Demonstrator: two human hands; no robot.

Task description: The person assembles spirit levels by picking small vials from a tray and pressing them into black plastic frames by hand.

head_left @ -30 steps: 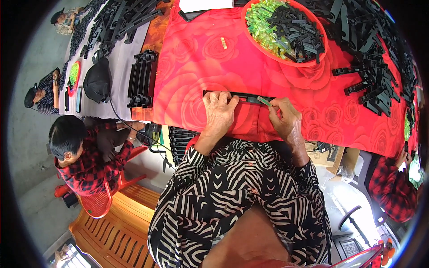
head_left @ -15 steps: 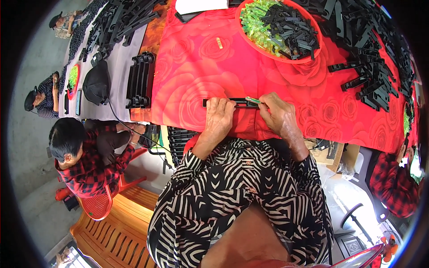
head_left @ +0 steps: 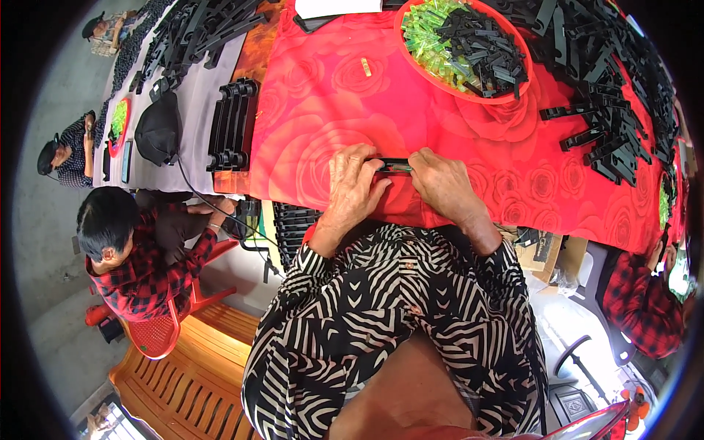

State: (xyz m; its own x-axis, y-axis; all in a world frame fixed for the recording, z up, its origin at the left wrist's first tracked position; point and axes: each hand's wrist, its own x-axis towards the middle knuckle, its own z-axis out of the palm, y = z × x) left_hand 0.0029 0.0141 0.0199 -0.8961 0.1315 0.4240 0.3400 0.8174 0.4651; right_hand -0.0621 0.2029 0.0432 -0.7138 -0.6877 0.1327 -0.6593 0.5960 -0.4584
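A narrow black plastic strip [head_left: 396, 165] lies between my hands near the front edge of the red tablecloth. My left hand [head_left: 352, 187] grips its left end, with the thumb low and held a little off from the fingers. My right hand [head_left: 444, 183] closes round the other end, fingertips bent over it. A faint greenish tint shows along the strip's middle; whether the green piece sits inside it I cannot tell, as my fingers cover both ends.
Beyond my hands stands a red-rimmed basket [head_left: 402, 45] of green and black small parts. Black strips [head_left: 609, 136] are heaped at the right. A small yellowish piece [head_left: 366, 67] lies on the cloth. Stacked black parts [head_left: 233, 126] and a black cap [head_left: 158, 128] are at left, near a seated person [head_left: 139, 257].
The green piece held in my right fingers no longer shows plainly. My right hand has come down onto the strip, and my left hand has shifted slightly left with its thumb spread.
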